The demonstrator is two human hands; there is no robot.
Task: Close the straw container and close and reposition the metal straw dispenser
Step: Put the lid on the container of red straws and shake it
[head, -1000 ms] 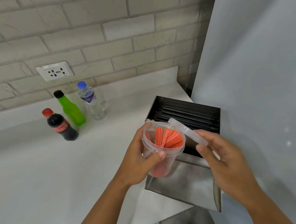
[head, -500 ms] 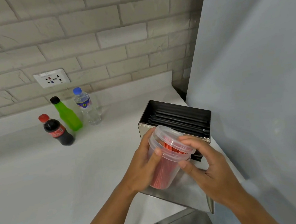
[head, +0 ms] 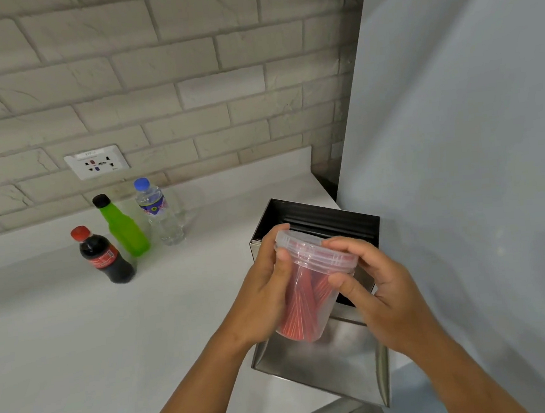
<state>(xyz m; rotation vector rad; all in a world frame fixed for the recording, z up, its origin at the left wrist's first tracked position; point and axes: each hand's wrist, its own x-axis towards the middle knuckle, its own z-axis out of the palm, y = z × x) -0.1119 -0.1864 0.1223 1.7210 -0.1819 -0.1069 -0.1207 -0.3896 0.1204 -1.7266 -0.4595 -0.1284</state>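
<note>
Left hand: my left hand wraps the side of the straw container, thumb pressed just under the rim, fingers curled round the far side.
Right hand: my right hand grips the container from the other side, thumb against the clear wall, fingertips bent over the edge of the lid.
Straw container: a clear plastic tub, tilted with its top leaning away from me, held in the air between both hands and above the dispenser; the lid sits on its mouth, though I cannot tell whether it is fully sealed.
Contents: red straws packed upright inside the tub.
Metal straw dispenser: the metal straw dispenser stands on the right edge of the white worktop, open, its steel flap folded down toward me and dark straws lying in rows in the box behind the tub.
Right side: a pale grey panel rises just beside the dispenser.
Farther back: a cola bottle with a red cap, a green bottle with a black cap and a water bottle with a blue cap stand close together, well apart from the dispenser.
Wall: a white socket set in pale brick above the bottles.
</note>
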